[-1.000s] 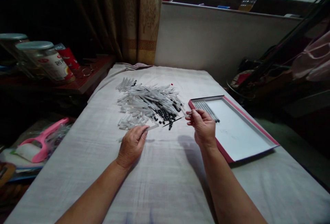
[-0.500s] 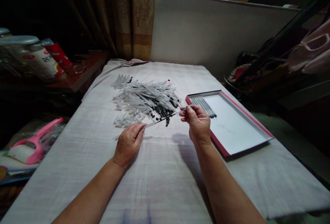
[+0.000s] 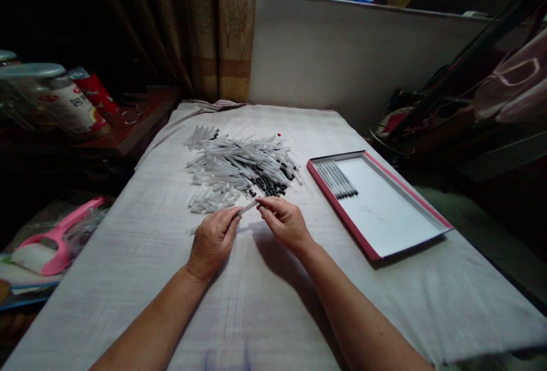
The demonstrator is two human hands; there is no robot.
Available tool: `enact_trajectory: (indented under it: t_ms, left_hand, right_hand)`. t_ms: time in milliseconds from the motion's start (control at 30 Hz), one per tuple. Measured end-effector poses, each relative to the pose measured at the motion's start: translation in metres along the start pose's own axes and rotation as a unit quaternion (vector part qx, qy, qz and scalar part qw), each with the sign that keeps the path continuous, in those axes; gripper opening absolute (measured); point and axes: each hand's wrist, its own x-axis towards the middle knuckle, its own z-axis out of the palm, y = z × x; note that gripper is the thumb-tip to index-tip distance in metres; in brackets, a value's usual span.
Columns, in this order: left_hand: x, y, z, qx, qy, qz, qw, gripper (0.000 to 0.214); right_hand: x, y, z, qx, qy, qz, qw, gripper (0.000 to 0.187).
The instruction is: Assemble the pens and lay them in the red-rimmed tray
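Observation:
My left hand [image 3: 216, 241] is closed around the near end of a translucent pen barrel [image 3: 247, 208], which slants up to the right. At its far end, the thumb and fingers of my right hand [image 3: 284, 223] pinch together. A small dark bit shows at those fingertips, too small to name. Just beyond both hands lies a heap of clear pen barrels and caps [image 3: 239, 160]. Several black pen parts [image 3: 269, 183] are bunched at its near right side.
To the right is a shallow pink-edged box [image 3: 393, 211] with a row of black-tipped pens [image 3: 335, 178] at its left. A red cap [image 3: 279, 134] lies behind the heap. Jars [image 3: 68, 100] stand on a side table at left, above a pink tape dispenser [image 3: 60, 237].
My right hand has moved left and down to the barrel's end. The dark, thin refill that stretched between my hands no longer shows. My left hand has stayed nearly still.

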Motion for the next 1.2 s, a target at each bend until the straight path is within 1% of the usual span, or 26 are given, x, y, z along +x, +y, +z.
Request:
enact_trajectory:
  t_ms: [67,133,200,267,300,367,500,567,633,667,700,733,767,800,833,867,900,933,1000,1067,1133,1200]
  left_hand:
    - [0.0,0.0,-0.001,0.004,0.006,-0.005,1.0,0.025]
    - [0.0,-0.001,-0.001,0.011,0.005,-0.002,1.0,0.025]
    - [0.001,-0.001,-0.002,0.019,0.006,0.004,1.0,0.025]
    - [0.001,-0.001,-0.002,0.022,0.009,0.007,1.0,0.025]
    - [0.001,-0.001,-0.002,0.022,0.011,0.008,1.0,0.025]
    - [0.001,-0.001,-0.002,0.021,0.009,0.007,1.0,0.024]
    - [0.0,-0.001,-0.002,0.008,-0.001,-0.002,1.0,0.024]
    - [0.0,-0.001,-0.003,-0.006,-0.006,-0.008,1.0,0.025]
    - [0.0,-0.001,-0.003,-0.018,-0.01,-0.013,1.0,0.027]
    - [0.0,-0.001,-0.004,-0.022,-0.012,-0.014,1.0,0.027]
    - [0.0,-0.001,-0.004,-0.025,-0.014,-0.014,1.0,0.028]
    - [0.0,-0.001,-0.005,-0.025,-0.016,-0.014,0.999,0.028]
    - [0.0,-0.001,-0.006,-0.024,-0.021,-0.013,0.999,0.028]
    - [0.0,0.0,-0.006,-0.022,-0.027,-0.013,0.999,0.028]
    - [0.0,0.001,-0.007,-0.019,-0.034,-0.013,0.999,0.028]
    - [0.0,0.002,-0.007,-0.017,-0.041,-0.012,0.999,0.028]
    - [0.0,0.004,-0.008,-0.015,-0.046,-0.011,0.999,0.029]
    - [0.0,0.005,-0.008,-0.014,-0.05,-0.009,0.999,0.029]
    - [0.0,0.009,-0.008,-0.013,-0.055,-0.001,0.998,0.03]
    - [0.0,0.011,-0.009,-0.01,-0.057,0.011,0.998,0.03]
    - [0.0,0.013,-0.009,-0.006,-0.059,0.02,0.998,0.031]
    - [-0.001,0.013,-0.009,-0.004,-0.063,0.02,0.998,0.031]
  right_hand:
    - [0.002,0.003,-0.003,-0.061,-0.011,-0.015,0.998,0.028]
    - [0.008,0.005,-0.01,-0.161,-0.006,0.006,0.987,0.029]
    - [0.014,0.006,-0.018,-0.288,-0.016,0.038,0.957,0.028]
    - [0.021,0.005,-0.022,-0.391,-0.055,0.059,0.917,0.026]
    - [0.023,0.004,-0.023,-0.425,-0.078,0.063,0.9,0.025]
    - [0.027,0.001,-0.021,-0.466,-0.119,0.055,0.875,0.024]
    - [0.035,-0.004,-0.012,-0.508,-0.17,0.032,0.844,0.024]
    - [0.038,-0.007,-0.01,-0.519,-0.186,0.028,0.834,0.024]
    - [0.039,-0.008,-0.01,-0.515,-0.187,0.03,0.836,0.026]
    - [0.037,-0.008,-0.011,-0.5,-0.177,0.035,0.847,0.027]
    - [0.035,-0.008,-0.013,-0.47,-0.16,0.042,0.867,0.026]
    - [0.031,-0.007,-0.015,-0.421,-0.14,0.05,0.895,0.025]
    - [0.026,-0.006,-0.018,-0.349,-0.117,0.063,0.928,0.023]
    - [0.02,-0.006,-0.021,-0.256,-0.094,0.082,0.959,0.022]
    - [0.014,-0.005,-0.024,-0.149,-0.075,0.108,0.98,0.02]
    - [0.007,-0.005,-0.027,-0.041,-0.058,0.143,0.987,0.019]
    - [0.0,-0.005,-0.029,0.055,-0.041,0.183,0.981,0.019]
    - [-0.005,-0.006,-0.03,0.131,-0.027,0.225,0.965,0.019]
    - [-0.013,-0.009,-0.03,0.217,-0.008,0.293,0.931,0.021]
    - [-0.016,-0.011,-0.029,0.253,0.0,0.325,0.911,0.023]
    - [-0.016,-0.013,-0.026,0.27,0.001,0.336,0.902,0.024]
    - [-0.015,-0.015,-0.024,0.274,-0.002,0.343,0.899,0.024]
